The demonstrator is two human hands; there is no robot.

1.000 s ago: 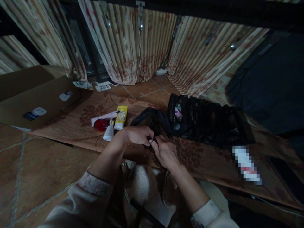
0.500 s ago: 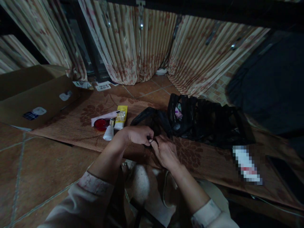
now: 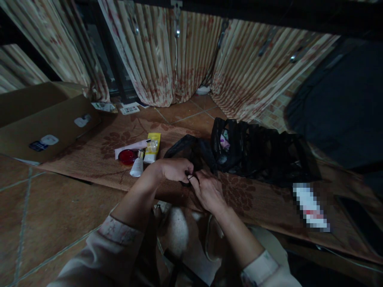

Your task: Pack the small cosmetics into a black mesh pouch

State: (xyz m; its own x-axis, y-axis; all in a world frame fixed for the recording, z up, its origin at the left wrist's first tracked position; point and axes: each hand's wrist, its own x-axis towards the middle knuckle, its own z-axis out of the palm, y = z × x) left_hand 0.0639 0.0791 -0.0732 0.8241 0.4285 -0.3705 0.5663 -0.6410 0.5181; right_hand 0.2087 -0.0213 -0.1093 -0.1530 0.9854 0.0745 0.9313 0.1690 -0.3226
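My left hand (image 3: 177,169) and my right hand (image 3: 208,189) meet at the front of a black mesh organizer (image 3: 260,155). Both have their fingers closed on the near edge of its sheer black end flap (image 3: 191,144); the exact grip is partly hidden. The organizer lies on its side, stretching off to the right with several openings. Inside the nearest one a small pink-and-purple item (image 3: 225,141) shows. Left of my hands sit a yellow-and-white tube (image 3: 152,149), a pale pink tube (image 3: 130,149), a round red container (image 3: 127,157) and a small white tube (image 3: 137,166).
A reddish-brown patterned mat (image 3: 98,159) lies under everything. An open cardboard box (image 3: 60,129) stands at the left. At the right are a blurred-out white item (image 3: 311,207) and a dark flat phone-like object (image 3: 360,223). Striped curtains (image 3: 191,59) hang at the back.
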